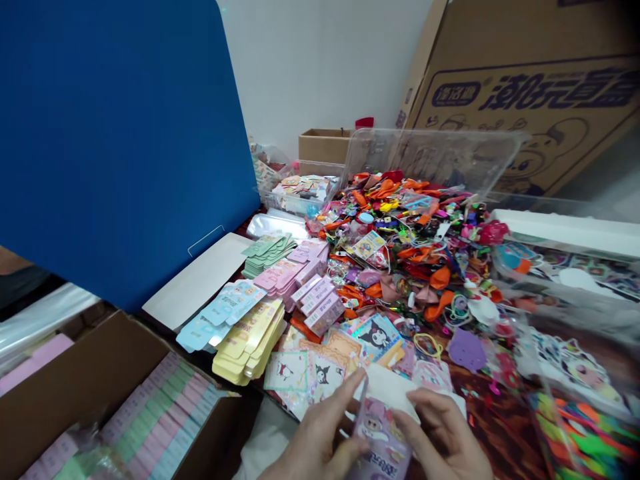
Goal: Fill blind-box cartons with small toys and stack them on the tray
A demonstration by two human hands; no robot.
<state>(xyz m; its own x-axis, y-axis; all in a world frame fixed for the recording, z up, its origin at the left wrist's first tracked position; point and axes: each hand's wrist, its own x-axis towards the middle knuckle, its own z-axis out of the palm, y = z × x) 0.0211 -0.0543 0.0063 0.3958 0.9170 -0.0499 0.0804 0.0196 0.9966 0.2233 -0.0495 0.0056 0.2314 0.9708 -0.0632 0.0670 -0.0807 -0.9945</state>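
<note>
Left hand (317, 433) and right hand (443, 433) both clenched on a glossy lilac printed card packet (383, 443), held by its edges above the near side of the brown patterned tabletop (493, 427). Two-sided pinch suits thin card.

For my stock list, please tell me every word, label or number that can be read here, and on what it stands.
"潮玩盲盒": large dark characters on the cardboard carton.
Oval logo on the same carton: too blurred to read.
Pink packet: print too blurred to read.
Pastel flat cards: too small to read.
</note>
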